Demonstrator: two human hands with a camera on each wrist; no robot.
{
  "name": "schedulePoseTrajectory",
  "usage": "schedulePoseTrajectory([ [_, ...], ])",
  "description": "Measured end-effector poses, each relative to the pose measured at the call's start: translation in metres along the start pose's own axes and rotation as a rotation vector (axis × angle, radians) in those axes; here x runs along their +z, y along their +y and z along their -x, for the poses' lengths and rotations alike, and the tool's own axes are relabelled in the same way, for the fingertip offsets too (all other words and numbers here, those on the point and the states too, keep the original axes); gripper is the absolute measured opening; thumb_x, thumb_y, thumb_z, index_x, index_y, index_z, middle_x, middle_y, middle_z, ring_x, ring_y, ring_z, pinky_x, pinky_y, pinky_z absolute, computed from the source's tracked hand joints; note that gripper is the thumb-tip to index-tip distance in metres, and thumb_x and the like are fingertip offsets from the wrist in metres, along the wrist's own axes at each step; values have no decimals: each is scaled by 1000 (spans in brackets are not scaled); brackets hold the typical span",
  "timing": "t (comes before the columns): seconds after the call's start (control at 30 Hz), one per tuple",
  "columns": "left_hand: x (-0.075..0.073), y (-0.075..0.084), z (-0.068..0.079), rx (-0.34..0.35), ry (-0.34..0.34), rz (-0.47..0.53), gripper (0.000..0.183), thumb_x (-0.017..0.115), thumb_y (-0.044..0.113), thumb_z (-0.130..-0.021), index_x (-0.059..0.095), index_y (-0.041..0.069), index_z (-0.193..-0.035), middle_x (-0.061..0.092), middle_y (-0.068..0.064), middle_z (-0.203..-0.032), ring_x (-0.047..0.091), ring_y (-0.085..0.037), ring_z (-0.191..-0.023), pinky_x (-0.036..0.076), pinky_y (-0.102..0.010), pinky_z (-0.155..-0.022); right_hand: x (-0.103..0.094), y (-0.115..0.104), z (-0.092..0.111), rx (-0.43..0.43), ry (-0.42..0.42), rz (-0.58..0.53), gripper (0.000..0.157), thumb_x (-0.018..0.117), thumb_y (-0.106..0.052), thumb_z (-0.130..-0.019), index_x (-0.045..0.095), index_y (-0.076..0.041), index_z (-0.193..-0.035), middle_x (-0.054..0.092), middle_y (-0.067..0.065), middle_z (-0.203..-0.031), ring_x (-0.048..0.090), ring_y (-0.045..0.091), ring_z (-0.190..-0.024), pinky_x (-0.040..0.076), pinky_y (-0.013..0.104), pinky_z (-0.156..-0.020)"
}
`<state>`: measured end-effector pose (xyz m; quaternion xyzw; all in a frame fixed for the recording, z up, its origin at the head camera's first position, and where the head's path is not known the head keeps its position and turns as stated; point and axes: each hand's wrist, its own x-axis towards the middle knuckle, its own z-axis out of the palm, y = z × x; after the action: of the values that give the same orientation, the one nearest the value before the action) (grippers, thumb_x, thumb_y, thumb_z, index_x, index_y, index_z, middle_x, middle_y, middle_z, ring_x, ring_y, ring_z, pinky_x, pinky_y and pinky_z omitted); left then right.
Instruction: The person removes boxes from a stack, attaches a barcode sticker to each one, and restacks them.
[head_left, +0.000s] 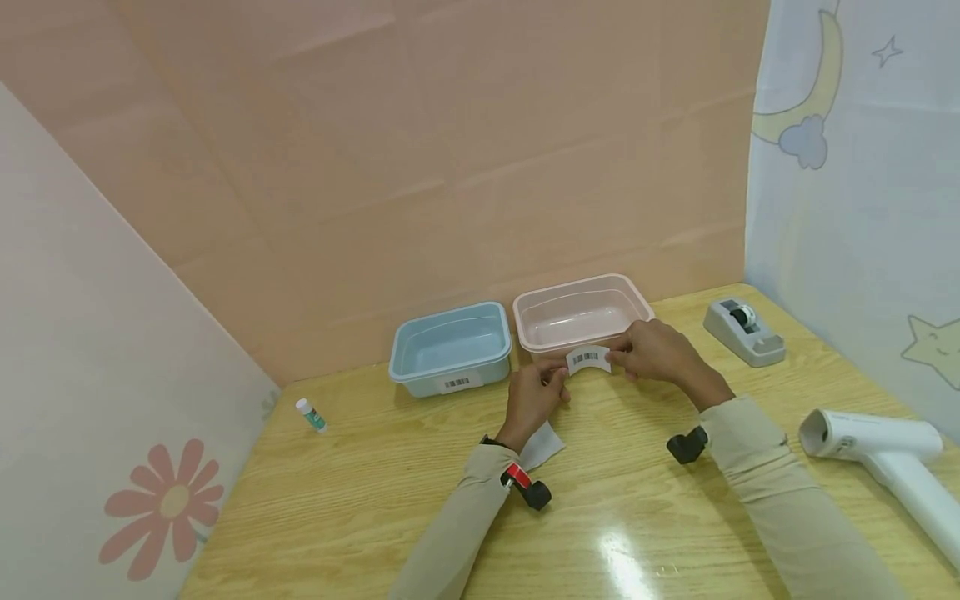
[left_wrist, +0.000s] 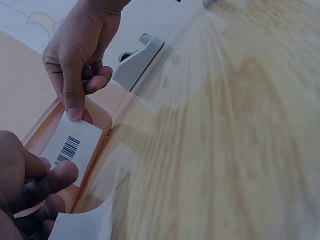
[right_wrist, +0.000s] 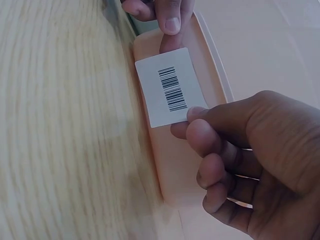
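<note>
A white barcode label (head_left: 588,358) is held between both hands in front of the pink basin (head_left: 536,346), bowed upward in the head view. My left hand (head_left: 534,398) pinches its left end with thumb and index finger. At the opposite end, the right hand (right_wrist: 280,150) grips the label's edge between thumb and index finger, the other fingers curled. In the right wrist view the label (right_wrist: 172,89) lies flat-looking before the basin wall; whether it touches the wall cannot be told. A white piece of paper (head_left: 542,447) shows beside the left wrist.
Left of the pink basin stands a blue basin (head_left: 420,386) with a barcode label (head_left: 459,382) on its front. A glue stick (head_left: 311,415) lies at the far left. On the right are a tape dispenser (head_left: 745,332) and a white hair dryer (head_left: 873,437).
</note>
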<state>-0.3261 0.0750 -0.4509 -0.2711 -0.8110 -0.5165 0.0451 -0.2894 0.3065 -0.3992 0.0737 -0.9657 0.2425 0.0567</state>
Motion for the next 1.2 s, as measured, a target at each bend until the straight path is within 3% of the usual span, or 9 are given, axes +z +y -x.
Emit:
schedulePoseTrajectory([
  [0.4,1,-1,0,0,1,-22,19,64,10,-99,74,3,-114,66,5,-60,59,-2,-50,29,-20,-42,4,4,1,31,26,19,21,67,-33,-96,79,-18,-88,56,-9,-49,46,14,-47,30,31,-46],
  [0.87,2,1,2,-13,47,-63,19,64,12,-99,74,3,-113,62,10,-57,57,-3,-48,31,-21,-42,5,3,2,20,29,8,22,67,-31,-97,78,-15,-88,55,-8,-48,44,13,-44,28,30,-44],
  [1.2,3,2,1,-22,35,-71,20,62,13,-100,74,4,-114,62,12,-58,57,-1,-48,29,-19,-41,7,5,0,19,52,29,34,65,-34,-97,73,-18,-68,53,-10,-46,41,12,-43,27,29,-44],
])
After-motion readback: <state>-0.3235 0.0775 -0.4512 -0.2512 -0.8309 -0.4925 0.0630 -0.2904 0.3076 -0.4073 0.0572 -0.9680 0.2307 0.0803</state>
